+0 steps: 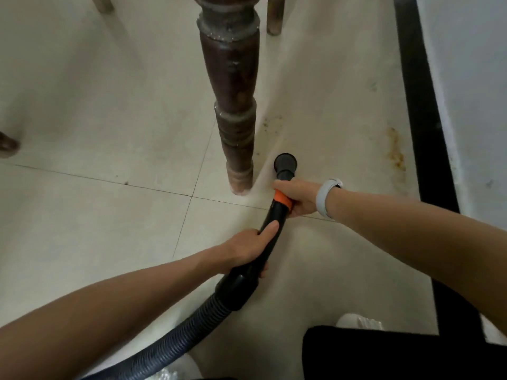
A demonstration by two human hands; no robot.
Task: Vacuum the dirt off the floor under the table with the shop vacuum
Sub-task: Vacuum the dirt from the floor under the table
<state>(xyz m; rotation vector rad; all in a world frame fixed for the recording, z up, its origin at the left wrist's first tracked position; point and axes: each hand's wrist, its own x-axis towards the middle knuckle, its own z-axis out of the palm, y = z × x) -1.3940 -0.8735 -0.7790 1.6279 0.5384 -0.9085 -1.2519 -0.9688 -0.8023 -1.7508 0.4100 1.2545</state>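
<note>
A black vacuum wand with an orange band [282,200] points down at the cream tile floor [96,229]. Its round nozzle [285,161] rests on the floor just right of a dark turned table leg [233,105]. My right hand [297,197] grips the wand at the orange band; a white watch sits on that wrist. My left hand [247,249] holds the wand lower down, near the cuff where the ribbed grey hose [175,344] joins. Small dark specks of dirt [271,122] lie on the floor beyond the nozzle.
A rusty stain [396,149] marks the floor near a black baseboard strip [422,119] along the pale wall at right. Other furniture legs stand at the top [275,15] and at the left edge [8,145]. My dark trouser leg [384,355] fills the bottom right.
</note>
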